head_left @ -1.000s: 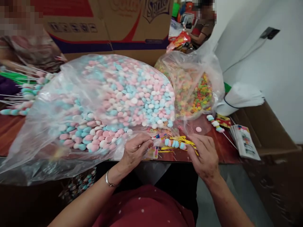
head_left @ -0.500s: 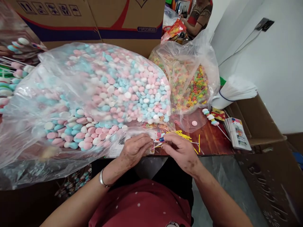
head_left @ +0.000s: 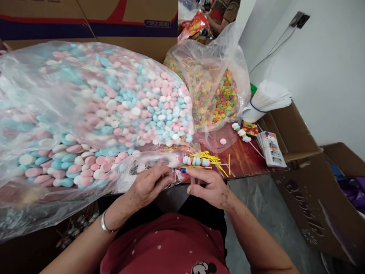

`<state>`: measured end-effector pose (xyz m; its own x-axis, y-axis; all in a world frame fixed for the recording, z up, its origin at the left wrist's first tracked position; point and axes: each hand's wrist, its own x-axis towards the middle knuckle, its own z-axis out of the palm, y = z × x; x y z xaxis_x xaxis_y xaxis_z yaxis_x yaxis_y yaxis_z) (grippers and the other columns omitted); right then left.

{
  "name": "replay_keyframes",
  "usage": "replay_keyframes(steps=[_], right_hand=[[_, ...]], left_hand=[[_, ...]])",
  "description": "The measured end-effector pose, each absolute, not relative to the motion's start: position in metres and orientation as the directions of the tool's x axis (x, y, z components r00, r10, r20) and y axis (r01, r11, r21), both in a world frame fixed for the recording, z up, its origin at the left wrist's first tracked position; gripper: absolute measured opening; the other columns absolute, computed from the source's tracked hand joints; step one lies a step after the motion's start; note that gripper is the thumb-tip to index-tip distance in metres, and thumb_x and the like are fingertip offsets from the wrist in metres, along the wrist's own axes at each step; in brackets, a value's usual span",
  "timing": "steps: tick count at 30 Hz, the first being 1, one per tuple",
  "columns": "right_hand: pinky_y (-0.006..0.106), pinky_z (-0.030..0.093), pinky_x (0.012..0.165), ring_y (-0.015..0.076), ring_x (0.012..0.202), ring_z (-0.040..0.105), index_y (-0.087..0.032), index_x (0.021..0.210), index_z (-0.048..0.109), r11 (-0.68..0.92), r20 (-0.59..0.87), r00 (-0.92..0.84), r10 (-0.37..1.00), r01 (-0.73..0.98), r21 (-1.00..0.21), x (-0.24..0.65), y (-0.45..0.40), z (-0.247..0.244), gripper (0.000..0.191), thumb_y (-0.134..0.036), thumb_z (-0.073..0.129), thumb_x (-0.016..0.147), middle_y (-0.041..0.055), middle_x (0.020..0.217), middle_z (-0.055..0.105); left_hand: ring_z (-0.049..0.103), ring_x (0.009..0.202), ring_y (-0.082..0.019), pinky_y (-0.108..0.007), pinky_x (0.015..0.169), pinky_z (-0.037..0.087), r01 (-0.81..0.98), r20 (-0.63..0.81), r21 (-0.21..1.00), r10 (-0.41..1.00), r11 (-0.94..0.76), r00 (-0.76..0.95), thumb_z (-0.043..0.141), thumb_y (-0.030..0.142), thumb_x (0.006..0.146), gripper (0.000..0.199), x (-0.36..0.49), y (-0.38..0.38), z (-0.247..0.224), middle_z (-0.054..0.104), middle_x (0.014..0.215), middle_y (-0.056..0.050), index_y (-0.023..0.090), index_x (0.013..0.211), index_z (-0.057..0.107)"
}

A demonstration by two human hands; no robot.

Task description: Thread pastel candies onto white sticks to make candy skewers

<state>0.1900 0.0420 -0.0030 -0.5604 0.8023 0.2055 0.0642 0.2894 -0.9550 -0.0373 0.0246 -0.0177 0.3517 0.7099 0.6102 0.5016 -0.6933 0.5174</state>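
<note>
My left hand (head_left: 154, 184) pinches the left end of a small clear printed wrapper (head_left: 180, 172) at the table's front edge. My right hand (head_left: 208, 186) is at the wrapper's right side, its thumb apart from the fingers and the fingertips touching the printed top. Just beyond the hands lies a candy skewer (head_left: 196, 161) of pink, blue and white pieces, its stick pointing right. Yellow twist ties (head_left: 218, 163) are scattered around it. Another candy skewer (head_left: 242, 133) lies farther right, beside a stack of printed wrappers (head_left: 272, 150).
A big plastic bag of pastel candies (head_left: 114, 106) covers the left. Behind stands a bag of colourful ring candies (head_left: 216, 95). A cup of white sticks (head_left: 255, 110) is at the right, near an open cardboard box (head_left: 288, 133). A person (head_left: 224, 15) sits at the back.
The view has shifted right. My right thumb has moved away from its fingers, and more of the wrapper and the skewer beyond my hands now shows.
</note>
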Motion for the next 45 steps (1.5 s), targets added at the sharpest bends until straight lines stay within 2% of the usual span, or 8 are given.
replay_keyframes(steps=[7,14,17,19,23,26,39,45], right_hand=[[0.020,0.039,0.048,0.0066,0.052,0.041,-0.018,0.124,0.064,0.230,0.126,-0.557,0.821,0.121,-0.966,0.197,0.031,-0.011,0.050,-0.050,0.065,0.085,-0.0029,0.066,0.057],[0.026,0.051,0.066,0.0118,0.070,0.061,-0.024,0.117,0.065,0.453,0.324,-0.393,0.861,0.300,-0.840,0.212,0.034,0.000,0.027,-0.032,0.055,0.094,0.0032,0.093,0.070],[0.033,0.049,0.080,0.0190,0.087,0.062,-0.022,0.110,0.066,0.479,0.418,-0.258,0.871,0.634,-0.607,0.234,0.050,-0.005,0.023,-0.026,0.049,0.095,0.0060,0.096,0.071],[0.036,0.046,0.082,0.0224,0.090,0.058,-0.019,0.108,0.066,0.496,0.427,-0.326,0.843,0.778,-0.385,0.247,0.061,-0.012,0.023,-0.023,0.048,0.095,0.0089,0.098,0.070],[0.036,0.037,0.075,0.0233,0.085,0.048,-0.016,0.098,0.068,0.513,0.314,-0.479,0.820,0.858,-0.032,0.258,0.071,-0.023,0.020,-0.018,0.049,0.094,0.0096,0.094,0.068],[0.036,0.030,0.070,0.0226,0.080,0.042,-0.018,0.088,0.068,0.512,0.283,-0.513,0.811,0.855,0.082,0.257,0.070,-0.025,0.018,-0.019,0.050,0.094,0.0070,0.088,0.067],[0.035,0.028,0.069,0.0218,0.077,0.042,-0.017,0.086,0.063,0.526,0.369,-0.532,0.763,0.841,0.126,0.263,0.072,-0.022,0.020,-0.019,0.047,0.096,0.0061,0.078,0.062],[0.033,0.034,0.067,0.0197,0.071,0.047,-0.018,0.097,0.060,0.651,0.502,-0.538,0.677,0.757,-0.066,0.273,0.066,0.002,0.019,-0.016,0.041,0.096,0.0039,0.074,0.059]], left_hand=[[0.064,0.070,-0.013,-0.023,0.065,0.054,0.495,0.690,0.383,0.598,-0.780,0.408,0.059,0.009,0.089,0.016,-0.034,0.026,-0.024,0.070,0.084,-0.008,0.014,0.104,0.061],[0.066,0.071,-0.013,-0.022,0.064,0.054,0.491,0.676,0.446,0.642,-0.748,0.362,0.056,0.014,0.093,0.013,-0.038,0.027,-0.023,0.073,0.085,-0.007,0.017,0.100,0.067],[0.068,0.071,-0.013,-0.021,0.064,0.054,0.479,0.659,0.503,0.678,-0.720,0.326,0.056,0.016,0.093,0.013,-0.044,0.027,-0.022,0.073,0.082,-0.007,0.017,0.096,0.069],[0.068,0.070,-0.013,-0.021,0.063,0.054,0.461,0.643,0.540,0.698,-0.704,0.314,0.056,0.016,0.092,0.015,-0.047,0.027,-0.023,0.073,0.081,-0.006,0.018,0.095,0.070],[0.068,0.069,-0.014,-0.023,0.063,0.054,0.435,0.570,0.626,0.761,-0.647,0.311,0.054,0.019,0.094,0.016,-0.052,0.027,-0.028,0.074,0.079,-0.006,0.018,0.092,0.071],[0.067,0.068,-0.014,-0.024,0.063,0.054,0.391,0.525,0.701,0.803,-0.596,0.282,0.055,0.023,0.094,0.018,-0.054,0.027,-0.030,0.074,0.078,-0.007,0.017,0.088,0.071],[0.065,0.067,-0.014,-0.023,0.063,0.053,0.329,0.254,0.899,0.956,-0.289,0.148,0.060,0.036,0.090,0.026,-0.057,0.027,-0.028,0.073,0.076,-0.005,0.016,0.077,0.071],[0.064,0.065,-0.014,-0.022,0.060,0.051,0.294,0.189,0.928,0.969,-0.229,0.157,0.062,0.036,0.088,0.025,-0.062,0.027,-0.030,0.074,0.076,-0.006,0.015,0.077,0.072]])
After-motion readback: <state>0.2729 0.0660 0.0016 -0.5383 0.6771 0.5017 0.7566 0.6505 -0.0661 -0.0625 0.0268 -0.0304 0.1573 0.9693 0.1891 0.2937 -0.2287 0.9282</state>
